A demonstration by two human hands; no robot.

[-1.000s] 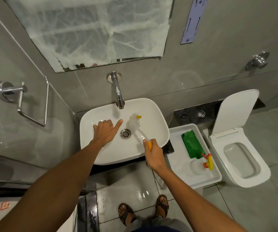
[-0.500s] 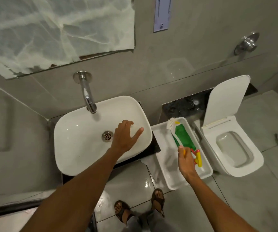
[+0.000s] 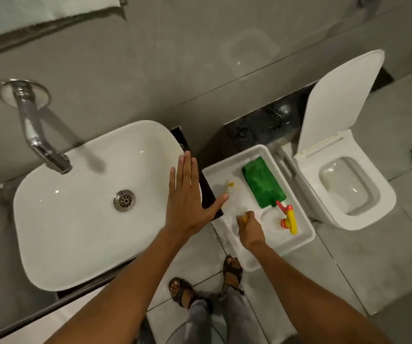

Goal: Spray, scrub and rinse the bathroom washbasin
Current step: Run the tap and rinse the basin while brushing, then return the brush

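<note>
The white washbasin (image 3: 76, 219) fills the left of the view, with a metal drain (image 3: 124, 200) in its middle and a chrome tap (image 3: 40, 135) above it. My left hand (image 3: 187, 197) hovers flat over the basin's right rim, fingers spread, holding nothing. My right hand (image 3: 249, 228) is low inside the white tray (image 3: 306, 240) to the right, closed on the yellow handle of the scrub brush (image 3: 229, 192), whose white bristle head lies on the tray floor. A green cloth (image 3: 263, 182) and a clear spray bottle with a red and yellow trigger (image 3: 288, 218) also lie in the tray.
A white toilet (image 3: 349, 184) with its lid raised stands right of the tray. A dark ledge (image 3: 257, 125) runs along the grey wall behind. My sandalled feet (image 3: 232, 269) stand on the wet tiled floor below the tray.
My right hand has carried the brush from the basin to the tray and lowered it onto the tray floor. My left hand has slid to the basin's right rim. The view has swung right.
</note>
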